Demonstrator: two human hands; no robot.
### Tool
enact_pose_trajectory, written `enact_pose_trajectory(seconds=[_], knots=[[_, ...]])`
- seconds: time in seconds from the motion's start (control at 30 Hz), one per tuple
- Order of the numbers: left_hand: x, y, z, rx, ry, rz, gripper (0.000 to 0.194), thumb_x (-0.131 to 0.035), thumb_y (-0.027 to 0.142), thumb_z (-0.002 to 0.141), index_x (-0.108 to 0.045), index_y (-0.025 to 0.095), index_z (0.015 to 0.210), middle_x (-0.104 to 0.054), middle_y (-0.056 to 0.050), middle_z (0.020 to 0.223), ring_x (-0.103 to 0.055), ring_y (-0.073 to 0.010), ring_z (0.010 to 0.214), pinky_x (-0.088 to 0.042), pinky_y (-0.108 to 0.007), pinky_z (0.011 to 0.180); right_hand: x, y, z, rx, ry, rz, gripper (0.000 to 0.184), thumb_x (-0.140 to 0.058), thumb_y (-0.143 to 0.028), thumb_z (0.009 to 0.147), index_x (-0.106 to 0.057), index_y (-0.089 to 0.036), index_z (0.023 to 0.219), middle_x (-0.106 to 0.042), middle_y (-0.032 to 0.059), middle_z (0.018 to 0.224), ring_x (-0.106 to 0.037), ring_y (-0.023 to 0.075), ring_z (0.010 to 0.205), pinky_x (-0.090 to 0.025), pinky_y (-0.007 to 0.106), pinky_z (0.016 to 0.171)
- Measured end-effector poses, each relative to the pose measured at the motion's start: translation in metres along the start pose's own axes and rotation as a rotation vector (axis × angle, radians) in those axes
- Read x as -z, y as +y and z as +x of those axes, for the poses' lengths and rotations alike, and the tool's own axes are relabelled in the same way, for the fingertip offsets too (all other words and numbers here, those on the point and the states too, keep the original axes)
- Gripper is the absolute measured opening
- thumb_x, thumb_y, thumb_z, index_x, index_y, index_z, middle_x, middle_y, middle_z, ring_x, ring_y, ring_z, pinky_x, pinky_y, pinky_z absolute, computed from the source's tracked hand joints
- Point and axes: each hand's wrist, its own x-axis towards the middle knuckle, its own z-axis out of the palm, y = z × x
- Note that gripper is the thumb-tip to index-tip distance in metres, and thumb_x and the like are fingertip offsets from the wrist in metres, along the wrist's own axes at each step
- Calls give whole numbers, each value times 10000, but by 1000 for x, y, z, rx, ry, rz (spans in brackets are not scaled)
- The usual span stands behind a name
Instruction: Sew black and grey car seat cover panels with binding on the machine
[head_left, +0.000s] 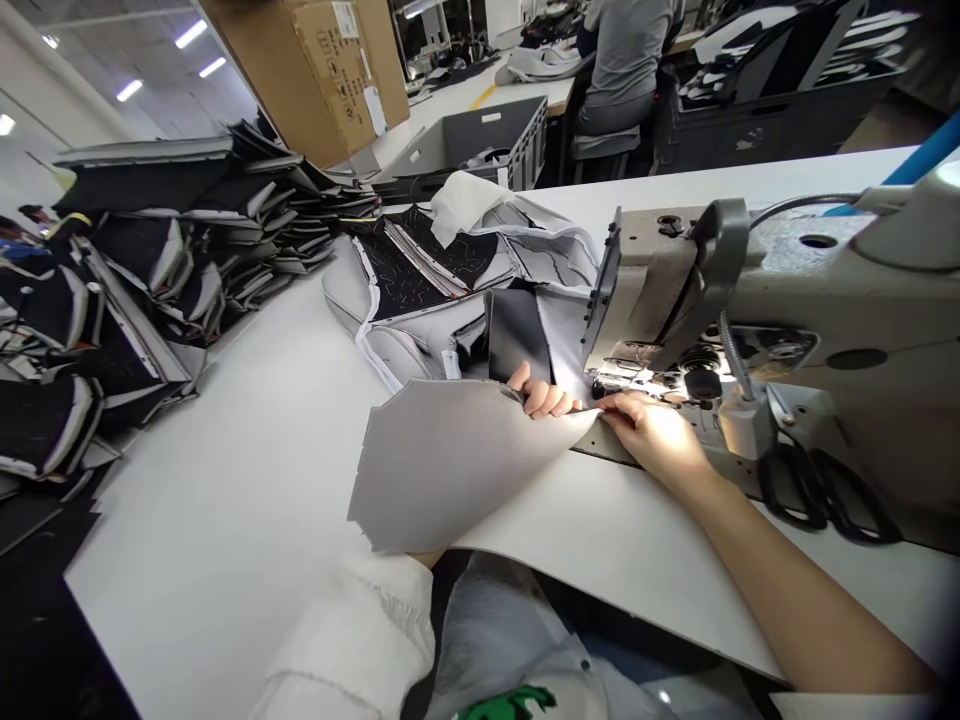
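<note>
A grey fabric panel [442, 460] lies raised over my left forearm on the white table. My left hand [541, 395] shows only its fingers, curled over the panel's top edge and gripping it. My right hand [652, 435] rests on the machine bed, its fingers pressed on the panel's corner right by the needle of the sewing machine [750, 310]. Behind the panel lies a heap of grey and black sewn pieces [435, 280].
Black scissors [825, 490] lie on the machine bed at right. Stacks of black and grey cut pieces [150, 270] fill the left side. A grey crate [480, 140], a cardboard box [330, 60] and a seated person [622, 60] are at the back.
</note>
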Motion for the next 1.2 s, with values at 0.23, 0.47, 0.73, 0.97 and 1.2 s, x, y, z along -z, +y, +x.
enact_pose_trajectory(seconds=[0.23, 0.47, 0.73, 0.97, 1.2], knots=[[-23, -2, -1, 10, -151, 236, 738, -23, 658, 880, -176, 218, 307, -158, -16, 339, -308, -143, 466, -426, -370, 753, 2, -4, -3, 83, 68, -121, 209, -447, -221, 851, -648, -211, 909, -645, 51, 941, -601, 195, 864, -460, 275, 670], [-60, 2, -21, 60, -267, 501, 631, -490, 649, 800, -389, 191, 376, -367, -4, 407, -406, -135, 515, -382, -346, 690, 10, -7, -5, 255, -22, -127, 208, -397, -156, 874, -603, -187, 873, -588, 44, 879, -564, 152, 797, -419, 235, 664], [-78, 53, -32, 247, -63, 804, 527, -491, 603, 788, -371, 179, 500, -437, 10, 547, -478, -122, 595, -460, -321, 720, 14, -5, 3, 408, 9, -262, 274, -346, -117, 901, -606, -157, 822, -556, 58, 813, -511, 171, 760, -372, 268, 658], [-61, 46, -31, -70, -144, 1752, 260, -441, 275, 850, -454, 178, 609, -483, -17, 690, -494, -153, 679, -452, -302, 691, 22, -27, 11, 561, -43, -546, 258, -365, -63, 879, -609, -146, 865, -583, 73, 809, -525, 169, 659, -327, 282, 578], [-30, 36, -18, -421, -387, 2326, 318, -430, 102, 842, -573, 141, 1124, -568, -124, 1179, -496, -246, 1155, -406, -391, 1002, 19, -46, -24, 450, -184, -573, 371, -277, 22, 825, -631, -57, 903, -633, 183, 880, -539, 169, 551, -249, 293, 467]])
